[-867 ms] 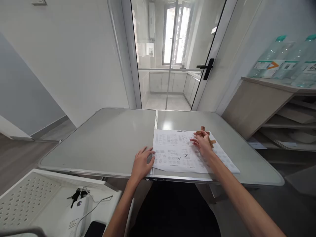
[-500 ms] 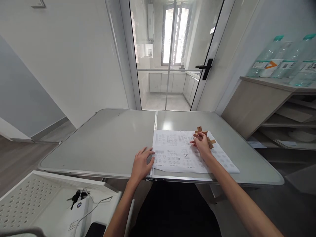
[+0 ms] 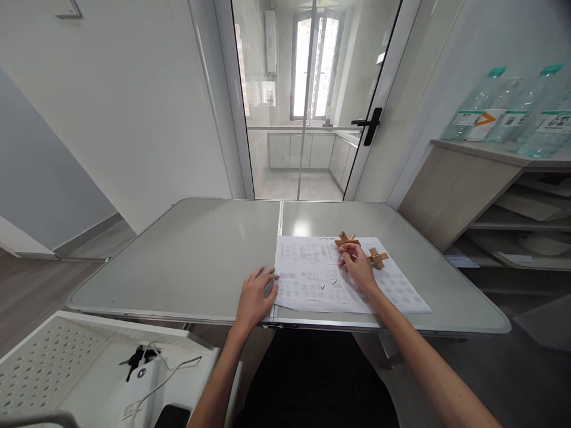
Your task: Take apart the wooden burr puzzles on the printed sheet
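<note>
My left hand (image 3: 257, 292) rests on the table with its fingers spread, the fingertips at the left edge of a printed sheet of paper (image 3: 307, 301). Rows of small figures and a few handwritten ticks show on the sheet. My right hand (image 3: 358, 268) is closed on a cross-shaped wooden puzzle (image 3: 347, 238) over the paper's upper part; its fingers hide part of the puzzle. Just right of that hand, a second wooden puzzle (image 3: 378, 258) of crossed brown pieces lies on the sheet.
The grey folding table (image 3: 214, 255) has a metal seam down its middle. At lower left a white basket (image 3: 89, 404) holds a power bank (image 3: 141, 386) with a cable, keys (image 3: 137, 360) and a black phone (image 3: 173, 416). Plastic bottles (image 3: 473, 113) stand on a shelf unit (image 3: 473, 178) at right.
My right hand has moved left with one wooden puzzle, which has turned and parted from the second one. The second puzzle stays on the paper. My left hand keeps its place.
</note>
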The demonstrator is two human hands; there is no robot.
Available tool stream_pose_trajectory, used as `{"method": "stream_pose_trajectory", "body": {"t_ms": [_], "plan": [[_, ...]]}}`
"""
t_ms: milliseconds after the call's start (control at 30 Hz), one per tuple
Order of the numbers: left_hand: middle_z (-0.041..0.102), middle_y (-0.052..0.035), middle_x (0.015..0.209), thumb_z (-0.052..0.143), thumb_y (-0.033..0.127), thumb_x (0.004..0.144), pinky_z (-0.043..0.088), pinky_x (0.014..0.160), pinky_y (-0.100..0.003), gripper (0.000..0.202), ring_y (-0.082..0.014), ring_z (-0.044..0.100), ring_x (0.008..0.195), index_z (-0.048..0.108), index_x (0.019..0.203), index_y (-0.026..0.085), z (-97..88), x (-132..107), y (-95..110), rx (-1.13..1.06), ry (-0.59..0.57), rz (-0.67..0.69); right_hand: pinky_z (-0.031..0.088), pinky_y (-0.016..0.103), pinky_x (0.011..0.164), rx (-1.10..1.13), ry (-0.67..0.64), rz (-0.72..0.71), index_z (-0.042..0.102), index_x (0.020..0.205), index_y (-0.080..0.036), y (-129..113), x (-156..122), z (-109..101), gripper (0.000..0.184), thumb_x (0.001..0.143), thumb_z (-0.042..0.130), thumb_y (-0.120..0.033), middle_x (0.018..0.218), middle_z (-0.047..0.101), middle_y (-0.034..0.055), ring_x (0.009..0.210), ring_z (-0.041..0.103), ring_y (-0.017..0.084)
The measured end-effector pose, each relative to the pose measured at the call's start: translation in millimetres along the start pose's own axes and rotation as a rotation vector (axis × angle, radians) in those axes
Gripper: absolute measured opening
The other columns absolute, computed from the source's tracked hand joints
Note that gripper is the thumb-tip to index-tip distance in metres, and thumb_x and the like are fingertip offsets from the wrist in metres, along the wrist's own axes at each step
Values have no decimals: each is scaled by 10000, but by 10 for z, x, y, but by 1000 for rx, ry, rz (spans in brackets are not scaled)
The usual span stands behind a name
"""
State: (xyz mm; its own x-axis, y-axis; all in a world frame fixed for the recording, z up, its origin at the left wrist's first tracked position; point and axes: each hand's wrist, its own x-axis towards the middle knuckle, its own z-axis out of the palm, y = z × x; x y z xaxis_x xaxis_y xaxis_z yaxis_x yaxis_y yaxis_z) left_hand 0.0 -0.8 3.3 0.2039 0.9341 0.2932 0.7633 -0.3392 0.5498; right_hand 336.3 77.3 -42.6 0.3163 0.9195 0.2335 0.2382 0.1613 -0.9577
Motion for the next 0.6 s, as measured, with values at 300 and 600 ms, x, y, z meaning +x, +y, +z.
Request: {"method": "stream_pose_trajectory", "body": {"t_ms": [300, 600], "plan": [[664, -8, 1427, 559, 287, 951, 375, 1201, -543, 254, -302, 460, 1465, 717, 1149, 272, 10, -2, -15, 7, 1, 7, 467, 276, 535, 67, 2, -20, 572, 859, -232, -245, -104, -27, 427, 840, 701, -639, 786, 691, 31, 590, 581, 157], [677, -2, 1409, 555, 267, 952, 387, 1185, -535, 243, -299, 464, 1460, 719, 1131, 279, 8, -12, 8, -1, 6, 2, 377, 253, 471, 352, -307, 74, 507, 895, -255, -538, -637, 132, 389, 874, 729, -573, 679, 617, -38, 525, 507, 133]]}}
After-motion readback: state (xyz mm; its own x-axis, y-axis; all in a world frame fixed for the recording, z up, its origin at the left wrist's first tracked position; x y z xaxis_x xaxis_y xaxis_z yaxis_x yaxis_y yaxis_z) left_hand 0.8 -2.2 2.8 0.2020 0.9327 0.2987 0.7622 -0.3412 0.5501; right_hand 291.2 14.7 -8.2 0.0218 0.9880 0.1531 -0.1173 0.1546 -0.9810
